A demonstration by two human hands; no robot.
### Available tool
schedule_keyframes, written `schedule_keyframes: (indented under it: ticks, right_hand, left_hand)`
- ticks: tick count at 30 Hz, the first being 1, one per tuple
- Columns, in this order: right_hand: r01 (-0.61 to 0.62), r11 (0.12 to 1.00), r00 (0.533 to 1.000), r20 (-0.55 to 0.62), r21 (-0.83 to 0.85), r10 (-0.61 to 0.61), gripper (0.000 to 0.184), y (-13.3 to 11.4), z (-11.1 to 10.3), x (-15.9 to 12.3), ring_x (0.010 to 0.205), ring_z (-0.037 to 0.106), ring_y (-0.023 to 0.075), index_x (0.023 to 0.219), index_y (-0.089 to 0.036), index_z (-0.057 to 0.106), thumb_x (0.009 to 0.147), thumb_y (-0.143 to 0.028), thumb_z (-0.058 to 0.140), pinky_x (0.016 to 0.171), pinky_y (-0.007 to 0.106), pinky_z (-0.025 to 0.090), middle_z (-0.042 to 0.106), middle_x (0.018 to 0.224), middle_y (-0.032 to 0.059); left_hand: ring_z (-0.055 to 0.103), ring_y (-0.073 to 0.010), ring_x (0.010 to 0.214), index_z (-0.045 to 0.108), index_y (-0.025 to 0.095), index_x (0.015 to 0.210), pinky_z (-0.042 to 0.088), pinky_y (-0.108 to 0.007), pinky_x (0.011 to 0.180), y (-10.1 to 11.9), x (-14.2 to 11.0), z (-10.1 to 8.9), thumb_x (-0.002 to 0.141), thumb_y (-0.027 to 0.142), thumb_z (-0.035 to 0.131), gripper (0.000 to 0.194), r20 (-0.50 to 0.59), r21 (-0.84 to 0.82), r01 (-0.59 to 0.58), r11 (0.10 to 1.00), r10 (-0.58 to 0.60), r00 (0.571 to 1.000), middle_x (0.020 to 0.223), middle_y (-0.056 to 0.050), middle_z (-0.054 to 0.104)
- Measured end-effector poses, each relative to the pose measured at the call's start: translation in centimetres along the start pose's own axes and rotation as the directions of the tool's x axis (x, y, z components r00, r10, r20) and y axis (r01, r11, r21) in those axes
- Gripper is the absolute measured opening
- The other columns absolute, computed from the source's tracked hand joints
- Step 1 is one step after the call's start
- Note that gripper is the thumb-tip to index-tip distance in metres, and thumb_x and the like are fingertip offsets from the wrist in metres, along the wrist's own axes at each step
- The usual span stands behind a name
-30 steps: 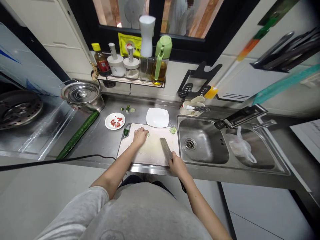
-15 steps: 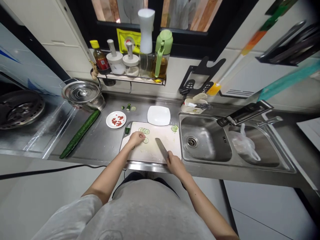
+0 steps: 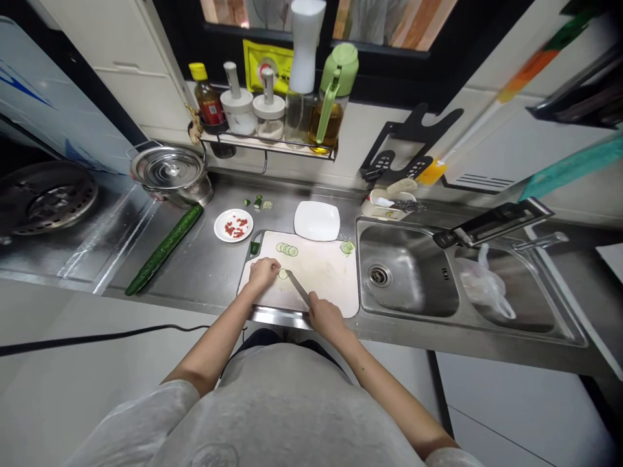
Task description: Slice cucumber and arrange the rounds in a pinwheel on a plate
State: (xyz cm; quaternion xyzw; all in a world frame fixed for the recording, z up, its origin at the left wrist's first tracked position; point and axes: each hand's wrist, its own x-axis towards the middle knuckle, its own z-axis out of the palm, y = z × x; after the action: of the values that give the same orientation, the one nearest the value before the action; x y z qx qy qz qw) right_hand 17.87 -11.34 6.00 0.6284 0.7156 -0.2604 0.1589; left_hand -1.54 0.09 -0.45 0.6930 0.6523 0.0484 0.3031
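Observation:
A light cutting board [image 3: 321, 292] lies at the counter's front edge. My right hand [image 3: 327, 318] is wrapped round the handle of a knife [image 3: 298, 288], its blade pointing away and to the left. The blade's tip meets a single cucumber slice [image 3: 283, 274] lying on the board. My left hand [image 3: 263, 275] has its fingers bent and pressed together at that slice's left edge. Behind it lies an overlapping row of cucumber slices [image 3: 287, 249]. More slices [image 3: 347, 247] sit at the board's far right corner. A dark green cucumber piece [image 3: 255, 248] rests by the board's handle.
A whole cucumber [image 3: 165, 250] lies on the left, before a lidded steel pot [image 3: 170, 175]. Behind the board are a plate of red pieces [image 3: 233, 237] and a white dish [image 3: 317, 220]. To the right is a double sink [image 3: 409, 305]; above, a seasoning rack [image 3: 272, 144].
The knife has moved left, from apart from the single slice to its right edge. My left hand stays beside that slice. The whole view has shifted slightly.

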Motion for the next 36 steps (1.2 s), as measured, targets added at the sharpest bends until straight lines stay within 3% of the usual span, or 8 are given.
schedule_keyframes:
  ticks: [14,26,36]
  right_hand:
    - [0.005,1.0,1.0,-0.01,-0.03,-0.006,0.027,-1.2,0.4,1.3,0.085,0.066,0.0249,0.115,-0.016,0.044,0.089,-0.011,0.034,0.065,0.029,0.04,0.068,0.087,0.0124]
    - [-0.019,0.997,0.998,0.056,-0.076,0.024,0.036,-2.4,0.1,1.6,0.092,0.066,0.0242,0.12,-0.015,0.042,0.086,-0.005,0.04,0.07,0.029,0.044,0.069,0.095,0.0138]
    - [-0.004,0.998,0.996,0.091,-0.063,0.01,0.034,-2.7,-1.6,1.5,0.094,0.065,0.0247,0.116,-0.016,0.042,0.084,-0.004,0.042,0.07,0.029,0.044,0.068,0.097,0.0147]
  left_hand:
    - [0.06,-0.0204,0.095,0.071,0.026,0.088,0.037,-0.033,0.085,-0.1,0.2,0.5,0.078,0.022,0.053,0.021,-0.005,0.021,-0.002,1.0,0.002,1.0,0.095,-0.002,0.071]
    - [0.059,-0.0198,0.097,0.071,0.026,0.087,0.036,-0.034,0.088,0.1,0.2,0.2,0.078,0.022,0.052,0.021,0.022,0.01,-0.004,1.0,0.003,1.0,0.095,-0.001,0.072]
    - [0.058,-0.0205,0.098,0.071,0.026,0.087,0.036,-0.034,0.088,0.4,0.4,0.0,0.079,0.022,0.051,0.022,0.037,0.043,0.004,0.999,-0.006,0.999,0.097,-0.002,0.072]
